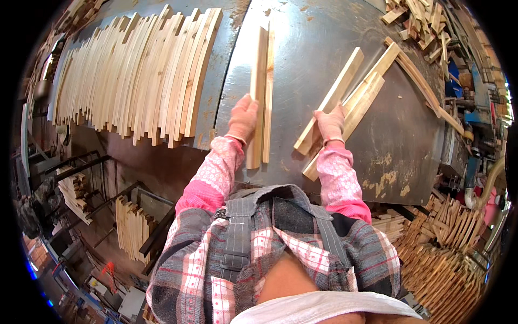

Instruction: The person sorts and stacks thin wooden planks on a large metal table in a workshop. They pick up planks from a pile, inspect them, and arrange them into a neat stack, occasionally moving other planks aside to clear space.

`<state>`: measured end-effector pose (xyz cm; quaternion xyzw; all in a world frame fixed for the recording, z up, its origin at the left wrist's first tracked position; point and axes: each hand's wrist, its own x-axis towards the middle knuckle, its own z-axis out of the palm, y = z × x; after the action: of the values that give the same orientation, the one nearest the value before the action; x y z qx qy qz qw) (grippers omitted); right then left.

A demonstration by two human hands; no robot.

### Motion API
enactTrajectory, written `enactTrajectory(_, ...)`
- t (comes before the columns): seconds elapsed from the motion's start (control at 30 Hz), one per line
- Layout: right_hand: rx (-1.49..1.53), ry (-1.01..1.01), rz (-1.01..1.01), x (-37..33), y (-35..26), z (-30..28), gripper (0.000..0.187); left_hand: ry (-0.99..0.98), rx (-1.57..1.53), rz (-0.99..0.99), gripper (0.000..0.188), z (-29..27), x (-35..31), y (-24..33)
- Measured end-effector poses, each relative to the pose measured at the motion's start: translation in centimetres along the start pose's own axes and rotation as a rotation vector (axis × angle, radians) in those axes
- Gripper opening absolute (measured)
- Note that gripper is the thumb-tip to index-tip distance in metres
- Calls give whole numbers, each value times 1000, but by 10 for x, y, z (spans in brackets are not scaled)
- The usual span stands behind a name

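Note:
My left hand (243, 117) is closed on the left edge of a long, pale wooden strip (259, 70) lying nearly straight away from me. A thinner wooden slat (268, 108) lies along its right side. Over to the right, my right hand (331, 122) is closed on a slanted wooden board (345, 71), the fingers at its right side. Close beside that hand, another wooden piece (366, 100) runs at the same slant, overlapping a further board (386, 58) that reaches up to the right. My fingertips are partly hidden on both hands.
Many wooden strips (145, 70) stand side by side at the left of the metal table (302, 32). Offcuts (423, 21) are heaped at the far right, near leaning slats (415, 75). Stacked wood (442, 270) lies below right. Metal frames (135, 189) hold more wood at left.

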<state>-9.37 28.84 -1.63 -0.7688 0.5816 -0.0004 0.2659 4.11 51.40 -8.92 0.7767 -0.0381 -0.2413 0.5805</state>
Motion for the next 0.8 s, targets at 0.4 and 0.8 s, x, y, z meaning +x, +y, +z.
enactTrajectory(0.4,1060,-832,-419,-96,-75,-31,70,33,-249,21,36,18,-51,110)
enactTrajectory(0.8,438,-316,-348,-10,50,27,57,-50,947,71,58,35,-43,81)
